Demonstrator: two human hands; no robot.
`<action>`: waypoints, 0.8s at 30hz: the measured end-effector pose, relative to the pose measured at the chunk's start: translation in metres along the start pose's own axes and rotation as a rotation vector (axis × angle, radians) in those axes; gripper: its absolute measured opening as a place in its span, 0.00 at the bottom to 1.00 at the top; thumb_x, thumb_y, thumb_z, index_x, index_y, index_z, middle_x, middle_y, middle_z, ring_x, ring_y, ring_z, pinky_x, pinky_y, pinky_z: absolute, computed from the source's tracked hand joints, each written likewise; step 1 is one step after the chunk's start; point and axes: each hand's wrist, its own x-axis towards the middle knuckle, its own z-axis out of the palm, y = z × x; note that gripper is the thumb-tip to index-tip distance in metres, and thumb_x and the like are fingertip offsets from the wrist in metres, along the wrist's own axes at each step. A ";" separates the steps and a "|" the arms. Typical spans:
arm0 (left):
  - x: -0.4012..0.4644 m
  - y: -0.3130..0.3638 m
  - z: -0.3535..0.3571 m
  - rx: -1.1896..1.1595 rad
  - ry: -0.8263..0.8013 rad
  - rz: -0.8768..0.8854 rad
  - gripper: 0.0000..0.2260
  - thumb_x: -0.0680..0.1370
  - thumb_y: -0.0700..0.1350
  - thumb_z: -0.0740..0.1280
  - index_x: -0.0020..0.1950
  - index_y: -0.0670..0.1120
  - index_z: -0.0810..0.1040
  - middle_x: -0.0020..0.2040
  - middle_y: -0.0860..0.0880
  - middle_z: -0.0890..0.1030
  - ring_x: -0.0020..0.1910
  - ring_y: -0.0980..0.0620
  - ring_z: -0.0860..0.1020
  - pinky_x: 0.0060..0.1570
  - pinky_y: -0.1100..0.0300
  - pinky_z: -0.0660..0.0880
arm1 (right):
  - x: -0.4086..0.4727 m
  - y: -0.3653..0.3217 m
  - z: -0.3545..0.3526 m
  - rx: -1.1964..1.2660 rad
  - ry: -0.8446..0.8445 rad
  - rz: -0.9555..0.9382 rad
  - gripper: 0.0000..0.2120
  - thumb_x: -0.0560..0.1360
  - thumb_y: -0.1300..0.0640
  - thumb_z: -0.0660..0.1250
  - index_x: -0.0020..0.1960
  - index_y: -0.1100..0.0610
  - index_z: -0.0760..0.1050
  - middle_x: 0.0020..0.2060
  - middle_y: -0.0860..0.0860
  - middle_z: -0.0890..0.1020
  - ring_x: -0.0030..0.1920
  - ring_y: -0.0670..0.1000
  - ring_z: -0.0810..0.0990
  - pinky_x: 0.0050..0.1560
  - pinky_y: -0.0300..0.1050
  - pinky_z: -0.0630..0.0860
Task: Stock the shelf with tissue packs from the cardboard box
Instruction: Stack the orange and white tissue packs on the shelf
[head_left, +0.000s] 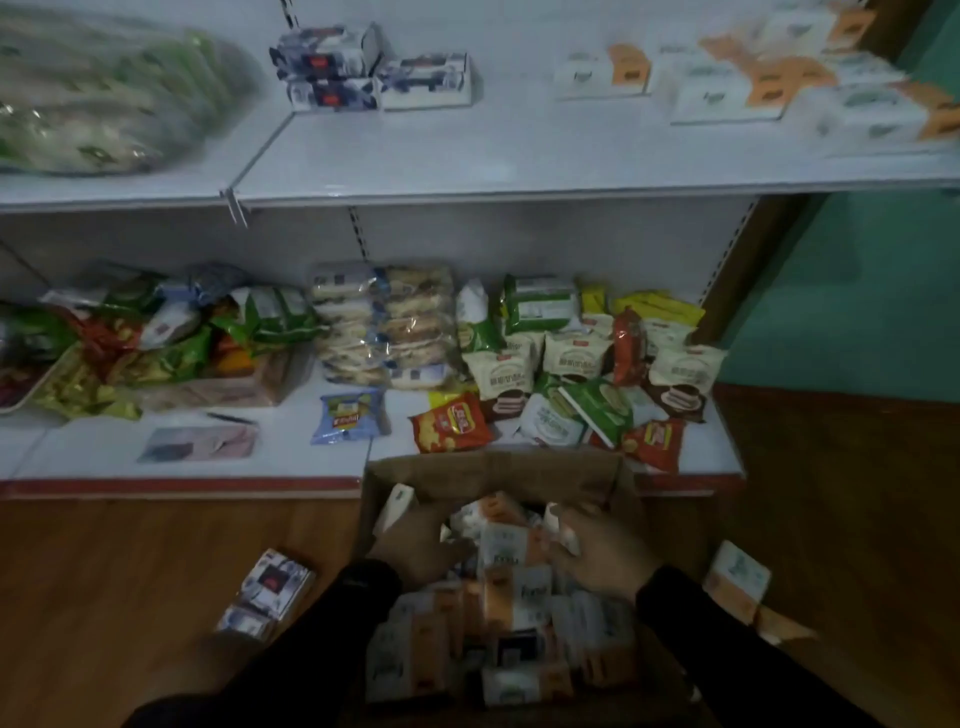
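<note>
The tissue packs (511, 587) you were handling were small soft bricks in white wrap with orange panels, some with dark patches, piled loosely on their ends and sides. They filled the cardboard box (493, 470) at the lower centre of the frame, its far flap standing up against the bottom shelf edge.

Your left hand (421, 545) lay inside the box with its fingers curled over the heap, touching packs; I cannot tell whether it had closed on one. Your right hand (597, 556) was pinching a white pack (563, 530) between thumb and fingers, just above the pile. Both sleeves were dark.

More orange-and-white packs (769, 83) lay on the upper shelf (519, 166) at the upper right of the frame, blurred, and blue-and-white packs (363, 73) sat at the upper centre. A blue-patterned bundle (275, 587) rested on the wooden floor (130, 561) left of the box, and another orange-and-white bundle (737, 577) lay on the floor at its right. The lower shelf (291, 457) held snack bags (545, 364).
</note>
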 end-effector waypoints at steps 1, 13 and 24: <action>0.007 -0.006 0.011 0.024 -0.044 -0.003 0.18 0.80 0.52 0.64 0.68 0.47 0.72 0.68 0.51 0.73 0.63 0.49 0.73 0.60 0.59 0.69 | 0.009 0.007 0.014 0.019 -0.053 0.024 0.25 0.80 0.40 0.57 0.74 0.49 0.64 0.70 0.51 0.71 0.69 0.53 0.70 0.66 0.47 0.69; 0.086 -0.051 0.131 0.043 -0.313 -0.216 0.28 0.77 0.49 0.67 0.75 0.48 0.62 0.71 0.45 0.70 0.66 0.46 0.71 0.62 0.57 0.68 | 0.077 0.054 0.125 -0.174 -0.241 0.003 0.27 0.81 0.53 0.58 0.78 0.54 0.55 0.76 0.53 0.60 0.76 0.55 0.57 0.75 0.47 0.52; 0.076 -0.030 0.090 -0.220 -0.110 -0.173 0.17 0.77 0.47 0.68 0.65 0.45 0.73 0.61 0.46 0.78 0.59 0.46 0.77 0.57 0.59 0.72 | 0.064 0.045 0.083 0.138 -0.081 0.015 0.19 0.80 0.50 0.63 0.70 0.50 0.69 0.67 0.49 0.66 0.63 0.52 0.72 0.64 0.44 0.69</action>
